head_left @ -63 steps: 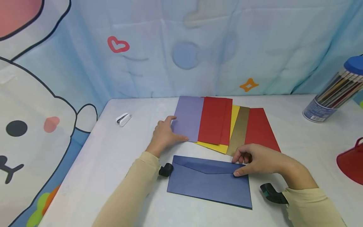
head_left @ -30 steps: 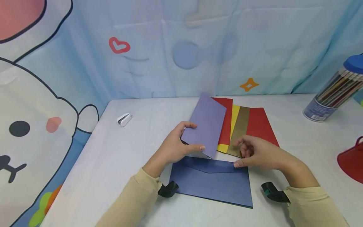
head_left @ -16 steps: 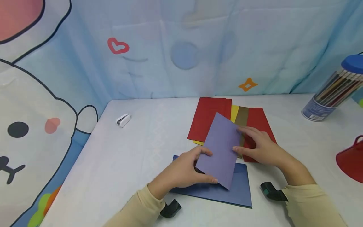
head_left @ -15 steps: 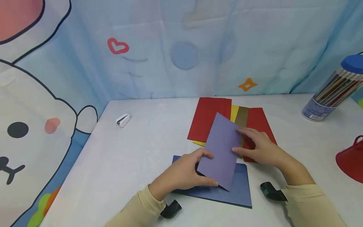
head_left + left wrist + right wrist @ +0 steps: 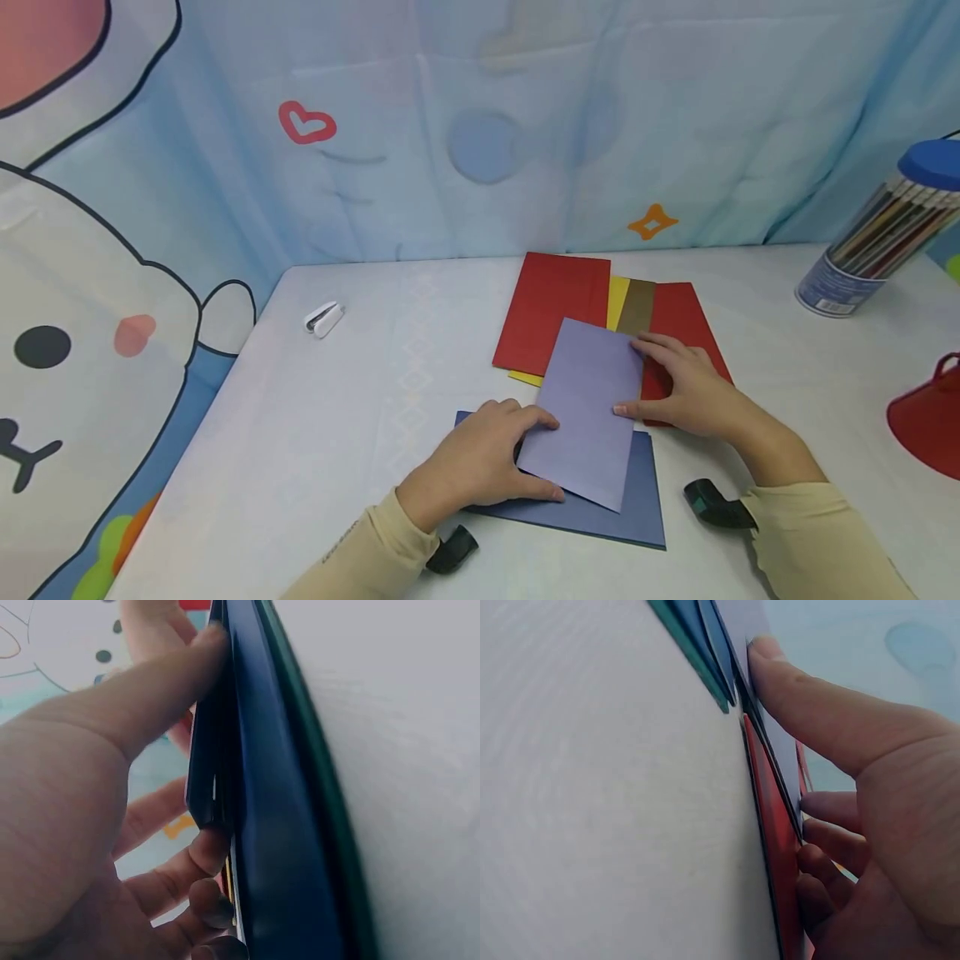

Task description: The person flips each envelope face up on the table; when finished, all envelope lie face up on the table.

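A lavender envelope [image 5: 588, 408] slants over a dark blue envelope [image 5: 642, 500] in the head view, covering much of it. My left hand [image 5: 480, 462] holds its near left corner, thumb along the near edge and fingers at the left side. At the far right edge my right hand [image 5: 686, 383] grips it, fingertips on the far corner and thumb lower down. The right wrist view shows that thumb [image 5: 772, 664] flat against the lavender face, with the other fingers bent at the edge. A green-edged layer [image 5: 322, 772] lies under the blue one in the left wrist view.
Behind lie fanned red [image 5: 558, 308], yellow [image 5: 617, 300] and gold [image 5: 636, 307] paper pieces, with another red piece [image 5: 678, 312] at right. A white stapler [image 5: 324, 319] sits far left. A pencil tub [image 5: 843, 283] and a red object [image 5: 930, 425] stand at right.
My left hand has brought the lavender envelope from the left of the red pieces toward me and right, over the blue envelope. My right hand has left the blue envelope and now grips the lavender one.
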Demonstrator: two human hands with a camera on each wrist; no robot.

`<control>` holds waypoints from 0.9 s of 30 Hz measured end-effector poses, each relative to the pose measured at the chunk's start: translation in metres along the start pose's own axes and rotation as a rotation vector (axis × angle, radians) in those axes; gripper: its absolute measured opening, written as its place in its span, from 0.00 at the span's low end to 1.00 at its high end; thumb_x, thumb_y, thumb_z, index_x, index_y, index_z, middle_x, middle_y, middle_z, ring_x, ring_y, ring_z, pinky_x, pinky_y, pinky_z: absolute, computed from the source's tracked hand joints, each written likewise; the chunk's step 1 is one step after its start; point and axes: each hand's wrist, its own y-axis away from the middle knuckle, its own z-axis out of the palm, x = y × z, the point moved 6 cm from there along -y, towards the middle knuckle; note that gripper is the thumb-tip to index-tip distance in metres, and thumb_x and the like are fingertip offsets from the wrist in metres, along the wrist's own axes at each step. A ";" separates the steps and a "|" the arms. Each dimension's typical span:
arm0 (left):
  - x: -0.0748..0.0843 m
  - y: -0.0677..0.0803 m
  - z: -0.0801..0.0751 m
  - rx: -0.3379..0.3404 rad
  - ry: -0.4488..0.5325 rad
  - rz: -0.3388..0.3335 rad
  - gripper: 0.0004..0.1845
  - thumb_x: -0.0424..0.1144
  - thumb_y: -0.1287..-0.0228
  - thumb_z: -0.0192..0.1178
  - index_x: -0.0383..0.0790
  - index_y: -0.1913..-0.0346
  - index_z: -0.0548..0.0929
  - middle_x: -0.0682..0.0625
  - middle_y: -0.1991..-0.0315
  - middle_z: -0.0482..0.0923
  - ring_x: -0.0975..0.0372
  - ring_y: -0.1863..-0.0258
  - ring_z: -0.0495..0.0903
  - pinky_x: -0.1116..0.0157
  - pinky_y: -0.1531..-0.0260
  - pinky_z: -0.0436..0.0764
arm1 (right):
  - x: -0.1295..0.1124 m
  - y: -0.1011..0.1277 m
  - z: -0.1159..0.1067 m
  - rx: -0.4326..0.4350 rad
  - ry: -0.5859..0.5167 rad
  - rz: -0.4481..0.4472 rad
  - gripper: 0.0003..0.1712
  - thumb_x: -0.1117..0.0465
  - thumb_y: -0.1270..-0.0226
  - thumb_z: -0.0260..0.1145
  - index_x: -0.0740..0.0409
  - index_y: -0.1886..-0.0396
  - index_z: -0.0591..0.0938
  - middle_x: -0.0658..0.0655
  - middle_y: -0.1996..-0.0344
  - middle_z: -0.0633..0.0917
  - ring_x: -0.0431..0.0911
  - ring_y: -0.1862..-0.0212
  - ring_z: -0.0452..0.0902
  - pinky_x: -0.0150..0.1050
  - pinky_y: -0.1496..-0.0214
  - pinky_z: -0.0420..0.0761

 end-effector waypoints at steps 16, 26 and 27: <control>-0.004 0.007 -0.035 0.201 -0.153 0.084 0.28 0.68 0.31 0.51 0.59 0.37 0.83 0.57 0.41 0.75 0.58 0.43 0.68 0.53 0.43 0.67 | 0.001 -0.002 -0.001 -0.019 -0.044 0.014 0.53 0.37 0.36 0.69 0.68 0.25 0.63 0.73 0.27 0.58 0.72 0.32 0.50 0.74 0.41 0.65; -0.014 0.013 -0.070 0.577 0.125 0.168 0.20 0.46 0.20 0.47 0.38 0.41 0.80 0.57 0.71 0.81 0.65 0.73 0.74 0.63 0.65 0.76 | -0.006 0.001 -0.015 0.193 -0.260 -0.151 0.43 0.55 0.39 0.77 0.59 0.30 0.66 0.68 0.31 0.65 0.69 0.31 0.58 0.74 0.41 0.64; -0.015 0.013 -0.071 0.599 0.150 0.167 0.21 0.45 0.19 0.45 0.36 0.37 0.77 0.57 0.75 0.78 0.66 0.77 0.71 0.63 0.70 0.74 | -0.007 0.002 -0.018 0.231 -0.278 -0.161 0.42 0.57 0.39 0.77 0.60 0.31 0.65 0.68 0.33 0.68 0.69 0.32 0.61 0.73 0.41 0.66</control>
